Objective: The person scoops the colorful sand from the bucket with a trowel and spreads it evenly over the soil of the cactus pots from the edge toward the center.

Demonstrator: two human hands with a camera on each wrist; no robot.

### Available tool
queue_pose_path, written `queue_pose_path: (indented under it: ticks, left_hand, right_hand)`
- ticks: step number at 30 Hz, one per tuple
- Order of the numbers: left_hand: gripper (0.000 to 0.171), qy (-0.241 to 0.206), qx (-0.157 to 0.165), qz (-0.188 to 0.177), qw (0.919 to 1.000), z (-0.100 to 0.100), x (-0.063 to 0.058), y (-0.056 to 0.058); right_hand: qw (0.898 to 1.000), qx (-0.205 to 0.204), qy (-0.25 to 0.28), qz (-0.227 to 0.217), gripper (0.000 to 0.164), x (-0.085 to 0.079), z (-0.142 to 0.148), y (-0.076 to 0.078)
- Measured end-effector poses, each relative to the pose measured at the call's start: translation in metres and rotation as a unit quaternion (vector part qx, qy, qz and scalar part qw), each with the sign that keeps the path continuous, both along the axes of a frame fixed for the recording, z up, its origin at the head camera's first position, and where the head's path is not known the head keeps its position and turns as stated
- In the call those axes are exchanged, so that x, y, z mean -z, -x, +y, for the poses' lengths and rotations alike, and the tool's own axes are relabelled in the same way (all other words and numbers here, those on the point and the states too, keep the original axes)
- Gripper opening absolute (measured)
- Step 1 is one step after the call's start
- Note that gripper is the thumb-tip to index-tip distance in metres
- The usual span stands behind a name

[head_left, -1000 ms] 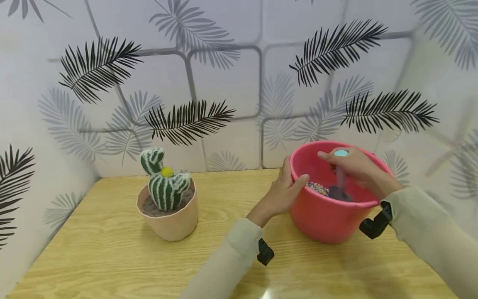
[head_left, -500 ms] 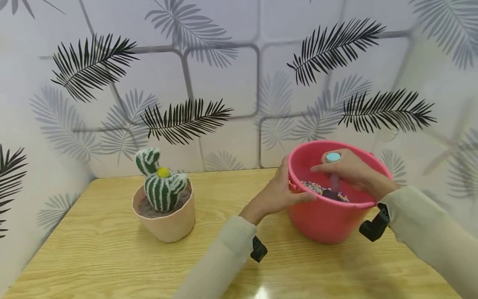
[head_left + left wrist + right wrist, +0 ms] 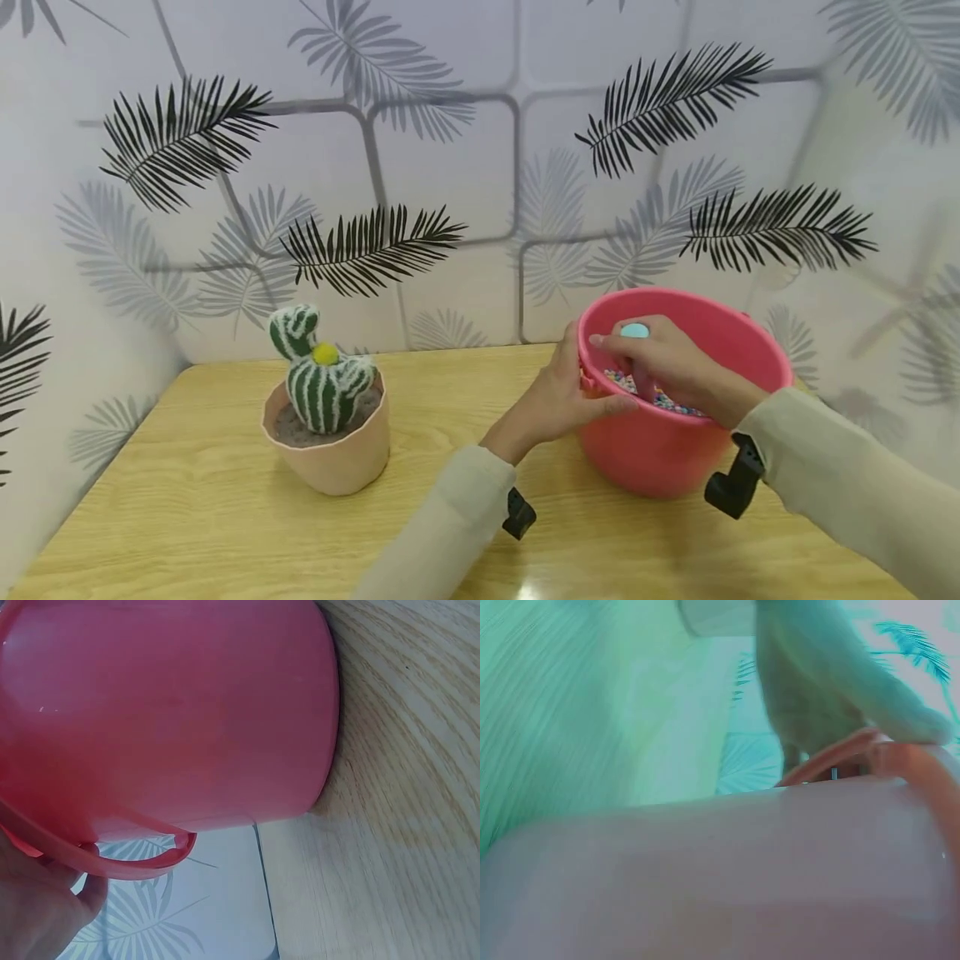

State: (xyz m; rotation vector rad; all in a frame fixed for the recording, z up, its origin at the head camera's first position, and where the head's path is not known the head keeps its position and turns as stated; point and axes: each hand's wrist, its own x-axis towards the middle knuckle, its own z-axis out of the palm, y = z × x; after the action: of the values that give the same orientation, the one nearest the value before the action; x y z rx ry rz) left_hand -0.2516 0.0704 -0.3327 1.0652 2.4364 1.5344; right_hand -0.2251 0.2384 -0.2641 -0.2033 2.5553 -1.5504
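Note:
A pink plastic bucket stands on the wooden table at right in the head view. My left hand grips its rim from the left, with the thumb along the near edge; in the left wrist view the fingers curl by the bucket's handle. Inside the bucket, my right hand holds a small trowel upright by its handle, whose light blue end shows above the fist. The blade is hidden among small multicoloured granules. The right wrist view mostly shows the bucket's wall.
A knitted green-and-white cactus with a yellow flower sits in a peach pot on the left of the table. Behind the table rises a wall with a leaf pattern.
My right hand has moved left across the bucket with the trowel, whose dark blade has gone from sight. The left hand still grips the rim, its thumb now lower and straighter.

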Motion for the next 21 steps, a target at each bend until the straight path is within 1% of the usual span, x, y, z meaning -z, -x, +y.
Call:
queue_pose_path:
  ticks: [2,4,6,7,8,9,10,11,12,14,15,16,18,21]
  left_hand:
    - [0.1,-0.002,0.003,-0.001,1.0,0.0,0.001,-0.001]
    - [0.099,-0.005,0.007,-0.001,1.0,-0.001,0.001,-0.001]
    - [0.1,-0.01,0.011,-0.003,0.9999,-0.002,0.0,0.0]
    - [0.101,-0.012,0.013,-0.002,0.9998,-0.003,0.0,0.0]
    - [0.101,-0.014,0.014,-0.002,0.9998,-0.003,0.0,0.001]
    - [0.101,-0.014,0.013,-0.002,0.9998,-0.003,-0.001,0.002]
    - [0.101,-0.015,0.013,-0.004,0.9998,-0.003,-0.001,0.002]
    - [0.102,-0.014,0.01,-0.006,0.9998,-0.004,-0.001,0.002]
    - [0.102,-0.014,0.008,-0.006,0.9999,-0.004,0.0,0.002]
    - [0.101,-0.011,-0.001,-0.007,0.9999,-0.004,0.0,0.002]
    - [0.101,-0.01,-0.006,-0.007,0.9999,-0.005,0.001,0.002]
    - [0.102,-0.009,-0.01,-0.009,0.9999,-0.005,0.001,0.001]
    - [0.102,-0.011,-0.012,-0.013,0.9998,-0.004,0.002,0.001]
    - [0.102,-0.015,-0.006,-0.019,0.9997,-0.002,0.003,-0.001]
  right_hand:
    - [0.999,0.013,0.036,0.003,0.036,-0.001,0.001,-0.003]
    - [0.996,0.028,0.089,0.004,0.039,-0.001,0.004,-0.004]
    - [0.988,0.043,0.147,0.0,0.041,-0.002,0.008,-0.005]
    - [0.981,0.053,0.185,-0.002,0.041,-0.002,0.01,-0.004]
    - [0.971,0.063,0.23,-0.004,0.04,-0.003,0.012,-0.003]
    - [0.958,0.072,0.278,-0.005,0.039,-0.003,0.015,-0.002]
    - [0.941,0.077,0.329,-0.006,0.037,-0.003,0.017,-0.001]
    - [0.922,0.077,0.379,-0.008,0.035,-0.002,0.02,0.001]
    - [0.901,0.075,0.428,-0.009,0.033,-0.002,0.023,0.002]
    - [0.867,0.062,0.494,-0.013,0.03,-0.001,0.027,0.006]
    - [0.855,0.057,0.515,-0.015,0.031,-0.001,0.029,0.008]
    - [0.846,0.053,0.53,-0.018,0.03,-0.001,0.031,0.009]
    - [0.831,0.057,0.552,-0.017,0.033,0.0,0.035,0.011]
    - [0.809,0.07,0.584,-0.008,0.037,0.0,0.042,0.011]
